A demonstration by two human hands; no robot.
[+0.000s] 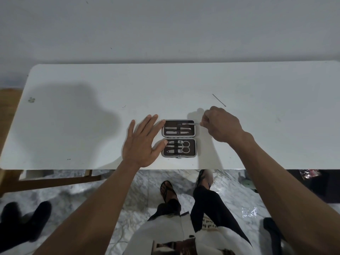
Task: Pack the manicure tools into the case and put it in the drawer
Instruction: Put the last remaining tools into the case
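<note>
An open manicure case [196, 144] with a brown lining lies flat on the white table [73, 126] near its front edge. Its far half holds two metal tools; its near half holds clippers, a file and small scissors [185, 146]. My right hand [222, 126] pinches one end of a thin metal tool [189, 124], whose other end lies over the top slot of the far half. My left hand [142, 142] rests flat on the table with fingers spread, touching the case's left edge. Another thin metal stick [219, 100] lies loose on the table beyond my right hand.
A wall runs behind the table. A wooden frame [11, 137] stands at the left. Below the front edge are a marble floor, my legs and sandals, and dark objects at the far left and right.
</note>
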